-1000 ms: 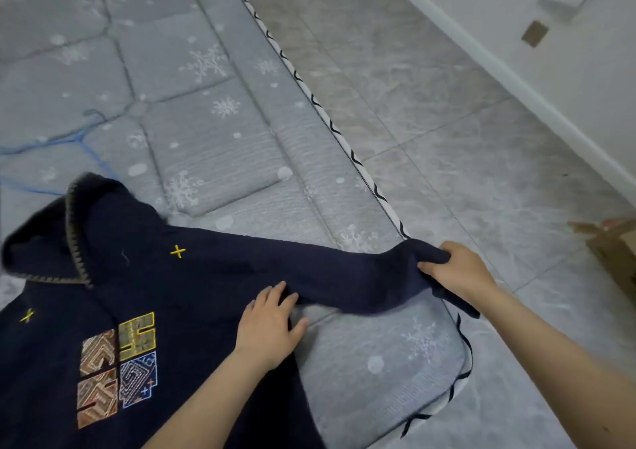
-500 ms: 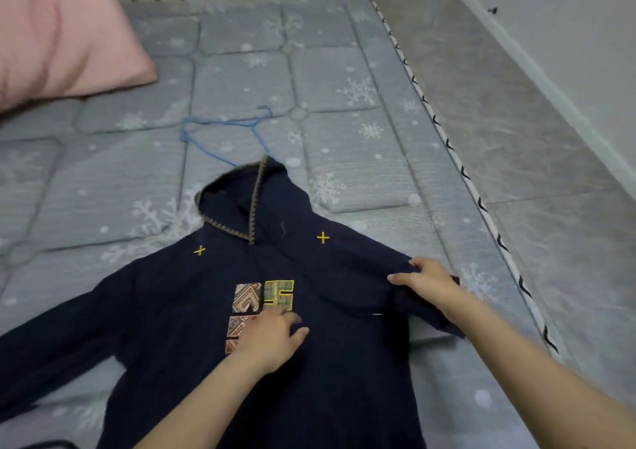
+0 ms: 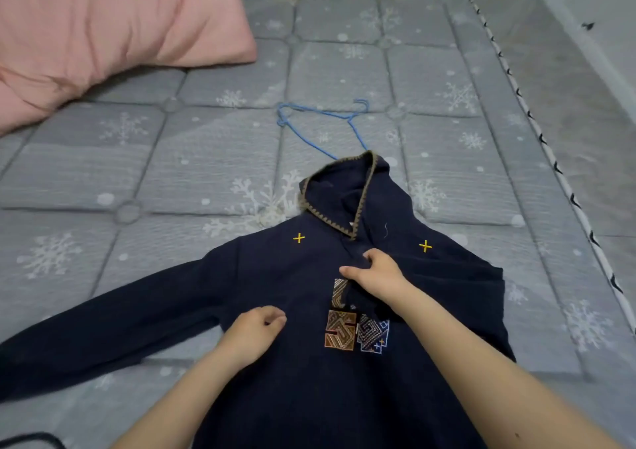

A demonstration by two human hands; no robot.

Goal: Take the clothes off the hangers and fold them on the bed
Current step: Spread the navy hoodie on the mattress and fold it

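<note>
Flat on grey snowflake-quilted bed (image 3: 144,159): navy embroidered hoodie (image 3: 275,283). Right hand (image 3: 377,276) now pinching its folded-in right sleeve at chest; left hand (image 3: 254,333) loosely curled, holding nothing.

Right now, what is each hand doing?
Left hand: fingers loosely curled, holding nothing, over the hoodie.
Right hand: grips the folded-in sleeve cuff.

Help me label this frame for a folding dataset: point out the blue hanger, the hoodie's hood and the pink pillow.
blue hanger (image 3: 311,111): head view, on its top wire bar.
hood (image 3: 387,190): head view, on the navy outer cloth right of the trim.
pink pillow (image 3: 113,25): head view, on the middle of its upper face.
</note>
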